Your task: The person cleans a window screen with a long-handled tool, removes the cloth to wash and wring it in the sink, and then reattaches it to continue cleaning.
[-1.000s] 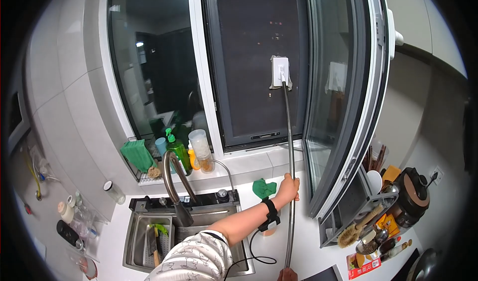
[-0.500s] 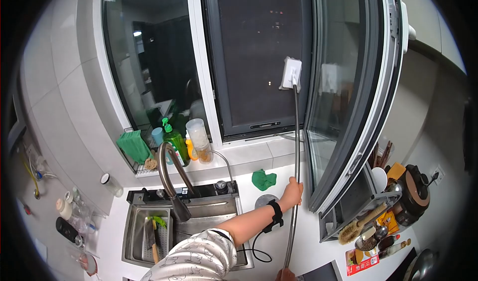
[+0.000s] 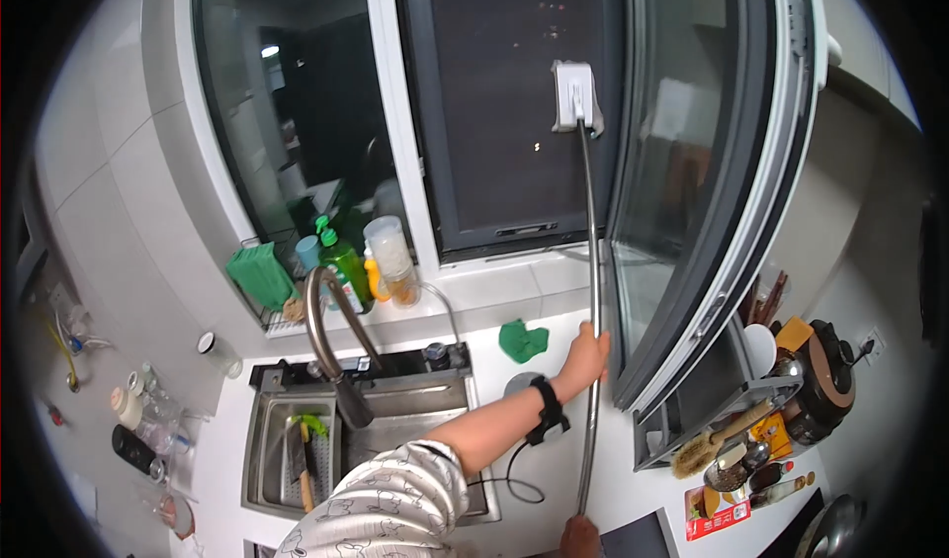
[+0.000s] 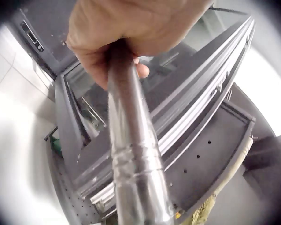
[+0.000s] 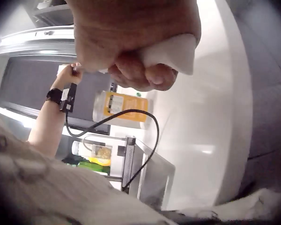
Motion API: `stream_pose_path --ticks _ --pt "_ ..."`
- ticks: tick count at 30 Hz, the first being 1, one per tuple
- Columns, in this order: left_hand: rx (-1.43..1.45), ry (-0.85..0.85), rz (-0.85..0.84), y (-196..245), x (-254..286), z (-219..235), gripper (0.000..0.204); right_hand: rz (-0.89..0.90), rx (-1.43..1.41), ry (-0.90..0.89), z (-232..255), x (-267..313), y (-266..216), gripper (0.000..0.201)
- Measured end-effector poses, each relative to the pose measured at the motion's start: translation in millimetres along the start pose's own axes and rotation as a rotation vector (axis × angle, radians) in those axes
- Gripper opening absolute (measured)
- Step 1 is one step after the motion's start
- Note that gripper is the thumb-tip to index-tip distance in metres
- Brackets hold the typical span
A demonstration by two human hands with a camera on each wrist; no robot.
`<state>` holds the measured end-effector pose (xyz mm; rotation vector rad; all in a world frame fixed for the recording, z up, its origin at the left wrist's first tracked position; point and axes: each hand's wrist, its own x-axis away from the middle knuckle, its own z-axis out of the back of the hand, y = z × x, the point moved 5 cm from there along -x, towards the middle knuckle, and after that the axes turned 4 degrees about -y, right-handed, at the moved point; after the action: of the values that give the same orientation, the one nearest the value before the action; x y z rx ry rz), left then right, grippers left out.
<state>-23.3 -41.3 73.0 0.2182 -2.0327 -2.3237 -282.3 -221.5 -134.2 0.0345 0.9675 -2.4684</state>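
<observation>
A flat mop with a white head [image 3: 575, 95] and a long metal pole [image 3: 592, 222] reaches up to the dark window screen [image 3: 494, 113]. Pale cloth edges stick out around the head, which overlaps the screen's right side. Partway down the pole, my left hand [image 3: 581, 358] grips it with fingers wrapped round. In the left wrist view the shiny pole [image 4: 131, 122] runs out from under that hand [image 4: 131, 23]. My right hand [image 3: 580, 536] holds the bottom end at the lower edge of the head view. Its curled fingers close round a white handle end [image 5: 171, 54] in the right wrist view.
An opened glass window sash [image 3: 682, 163] stands right of the pole, above a grey rack [image 3: 682, 420]. A green cloth [image 3: 523, 341] lies on the counter. Left are a sink [image 3: 405, 425] with a knife in its basket, a curved faucet [image 3: 316, 311] and bottles on the sill.
The mop head has moved right across the screen, then upward. Both hands have kept their grip on the pole, and the left has risen slightly. The head view has shifted a little.
</observation>
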Motion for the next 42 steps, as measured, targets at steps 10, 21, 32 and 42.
stream_pose_path --ticks 10,21,32,42 --pt "0.128 -0.097 0.242 -40.5 63.0 32.6 0.026 -0.057 0.117 -0.13 48.6 39.2 -34.3 0.024" --pt "0.656 -0.221 0.543 -88.0 53.2 -56.3 0.011 -0.568 0.26 0.001 160.6 61.8 -53.8 0.037" --pt "0.823 -0.154 0.481 -65.7 38.8 -68.5 0.022 -0.644 0.221 0.088 142.9 57.3 -45.0 0.03" --pt "0.96 -0.221 0.405 -63.1 57.4 -48.5 0.024 -0.678 0.076 -0.182 116.9 66.3 -70.9 0.027"
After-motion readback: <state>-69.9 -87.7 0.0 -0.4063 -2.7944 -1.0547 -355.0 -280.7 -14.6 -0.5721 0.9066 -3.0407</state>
